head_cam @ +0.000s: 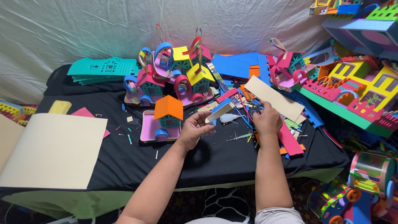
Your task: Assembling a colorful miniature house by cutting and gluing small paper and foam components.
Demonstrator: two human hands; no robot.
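A narrow cream foam strip with a blue underside sits tilted above the middle of the table, pinched at its lower end between thumb and fingertips of the left hand. That hand is turned palm up and inward, its forearm running bare from the lower edge of the view up to the wrist. The right hand lies just beside it, back toward the camera, fingers curled down around what looks like a pair of scissors; only dark bits of it show past the knuckles, so the grip itself cannot be read. The right forearm rises almost straight from the bottom of the frame.

Behind the strip, a small white glue-like blob or bottle is hard to make out. Left of the hands stands a little foam house with an orange roof on a pink tray. A large cream sheet lies at the table's left, cut off by the frame edge. Finished foam houses crowd the back.
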